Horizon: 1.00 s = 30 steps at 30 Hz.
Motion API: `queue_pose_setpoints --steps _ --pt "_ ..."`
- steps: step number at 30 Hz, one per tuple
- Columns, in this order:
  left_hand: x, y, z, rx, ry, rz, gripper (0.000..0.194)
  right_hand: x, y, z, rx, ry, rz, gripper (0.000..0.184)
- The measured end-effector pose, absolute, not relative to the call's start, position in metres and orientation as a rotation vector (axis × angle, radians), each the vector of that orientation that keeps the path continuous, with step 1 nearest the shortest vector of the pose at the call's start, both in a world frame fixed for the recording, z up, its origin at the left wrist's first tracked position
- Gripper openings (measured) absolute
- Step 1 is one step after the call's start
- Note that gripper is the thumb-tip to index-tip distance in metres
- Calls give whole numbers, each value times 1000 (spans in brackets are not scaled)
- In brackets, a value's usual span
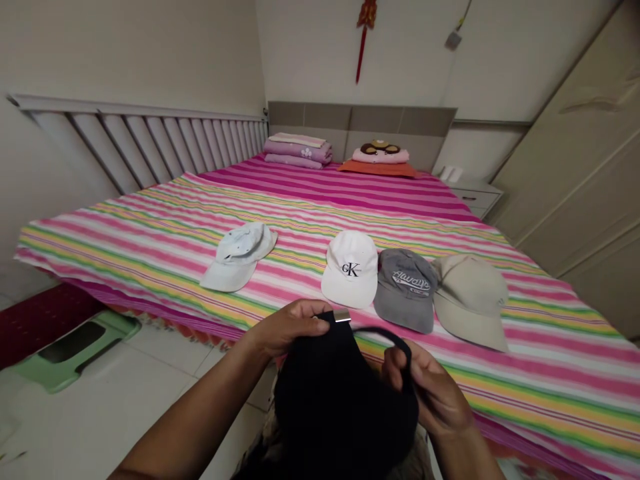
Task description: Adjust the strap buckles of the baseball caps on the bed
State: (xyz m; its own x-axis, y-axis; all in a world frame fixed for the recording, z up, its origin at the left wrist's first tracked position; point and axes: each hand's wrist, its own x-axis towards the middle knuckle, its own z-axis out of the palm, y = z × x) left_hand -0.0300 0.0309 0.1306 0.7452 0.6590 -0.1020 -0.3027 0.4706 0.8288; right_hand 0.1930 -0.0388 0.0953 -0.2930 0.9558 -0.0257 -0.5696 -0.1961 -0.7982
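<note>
A black baseball cap is held in front of me, over the bed's near edge. My left hand pinches its back opening beside a metal strap buckle. The fingers of my right hand are closed on the loose end of the cap's strap, which arches up between both hands. Beyond them on the bed lie a white cap with "CK" letters, a grey cap with white script and a beige cap, side by side. Farther left, apart from these, rests a pale cap.
The bed has a striped cover. Folded purple bedding and a pink pillow lie by the headboard. A white railing runs along the left. A green stool stands on the floor; a nightstand is at far right.
</note>
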Motion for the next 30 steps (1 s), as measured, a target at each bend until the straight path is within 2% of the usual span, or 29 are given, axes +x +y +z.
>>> queue_pose_setpoints --steps 3,6,16,22,28,30 --pt "-25 34 130 961 449 587 15 193 -37 98 -659 -873 1677 31" --pt "-23 38 127 1044 475 571 17 195 -35 102 -684 -929 1641 23" --pt "-8 32 137 1131 592 537 22 186 -26 128 -912 -1001 1479 21" --pt "-2 31 135 1392 615 524 25 172 -25 131 -1071 -1112 1407 26" --pt "1 26 133 1735 568 809 36 162 -23 128 -1001 -974 1550 27" --pt "2 23 133 1831 624 932 28 160 -23 126 -960 -903 1616 28"
